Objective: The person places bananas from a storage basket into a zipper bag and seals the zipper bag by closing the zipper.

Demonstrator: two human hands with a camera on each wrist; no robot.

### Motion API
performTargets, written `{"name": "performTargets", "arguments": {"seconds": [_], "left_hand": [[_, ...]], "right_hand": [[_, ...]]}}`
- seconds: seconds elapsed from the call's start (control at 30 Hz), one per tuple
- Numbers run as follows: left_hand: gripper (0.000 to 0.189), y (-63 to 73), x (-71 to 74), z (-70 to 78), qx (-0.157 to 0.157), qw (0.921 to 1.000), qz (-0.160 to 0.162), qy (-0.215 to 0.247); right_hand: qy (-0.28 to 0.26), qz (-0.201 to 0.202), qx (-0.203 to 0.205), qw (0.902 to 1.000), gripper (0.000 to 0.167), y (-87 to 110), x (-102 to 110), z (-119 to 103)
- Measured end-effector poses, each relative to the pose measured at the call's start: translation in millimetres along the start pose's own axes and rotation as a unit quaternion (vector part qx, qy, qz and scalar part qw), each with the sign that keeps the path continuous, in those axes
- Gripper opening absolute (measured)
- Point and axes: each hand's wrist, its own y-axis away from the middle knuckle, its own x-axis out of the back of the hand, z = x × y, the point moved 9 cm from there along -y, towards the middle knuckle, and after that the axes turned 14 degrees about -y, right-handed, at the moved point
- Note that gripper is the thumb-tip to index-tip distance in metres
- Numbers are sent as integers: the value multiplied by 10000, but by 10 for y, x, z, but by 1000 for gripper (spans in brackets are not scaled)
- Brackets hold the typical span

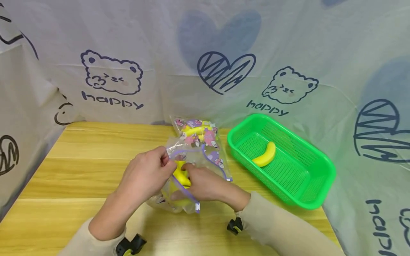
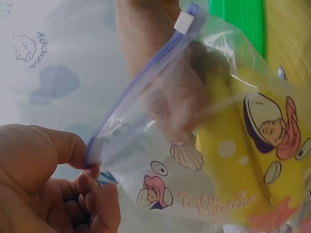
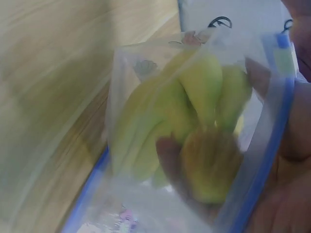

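Observation:
My left hand (image 1: 145, 174) pinches the purple-edged mouth of a clear, cartoon-printed zip bag (image 2: 141, 160) between thumb and fingers. Inside the bag are several yellow bananas (image 3: 146, 111). Reaching through the mouth, my right hand (image 1: 205, 183) has its fingers around one banana (image 1: 181, 176) among the others. The right wrist view shows fingers (image 3: 171, 158) on either side of that banana's end, blurred by the plastic. A white slider (image 2: 184, 22) sits at one end of the zip strip.
Behind the held bag, a second printed zip bag (image 1: 211, 156) with bananas in it lies on the wooden table (image 1: 80, 170). A green plastic basket (image 1: 328, 174) stands on the right, with one banana (image 1: 266, 155) inside. Patterned cloth (image 1: 160, 53) hangs along the table's back edge.

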Motion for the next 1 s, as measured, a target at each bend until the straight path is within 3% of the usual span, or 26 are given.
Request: {"name": "performTargets", "arguments": {"seconds": [0.13,0.23,0.3,0.37,0.47,0.53,0.57,0.67,0.77,0.9,1.0], "left_hand": [[17,-1,19,-61,63,9999,-83,101],[17,4,45,-89,133,9997,-81,170],[17,8,60,-103,159,9997,-59,198],[17,8,71,-115,170,9996,-37,217],[18,6,85,-136,179,9996,9,235],[18,6,93,-148,181,9995,27,247],[18,7,97,-153,188,9995,29,257],[19,11,121,-171,216,9994,33,251],[26,16,165,-197,255,9996,44,140],[26,28,279,-253,275,9994,94,-207],[17,51,366,-306,317,9986,82,-413]], "right_hand": [[-438,-204,272,9985,77,15,-1,-5],[-447,52,447,9980,59,82,69,-14],[-83,606,709,9956,37,168,174,-42],[517,1418,957,9839,22,295,315,-69],[1364,2669,941,9494,29,504,524,-25],[1485,3071,606,9381,31,583,616,86],[1386,3105,438,9394,32,596,642,154],[744,2798,135,9571,33,564,653,323],[-86,2504,239,9678,25,524,672,350],[-755,2601,618,9606,19,529,841,172],[-924,2604,823,9576,21,539,976,-11]]}}
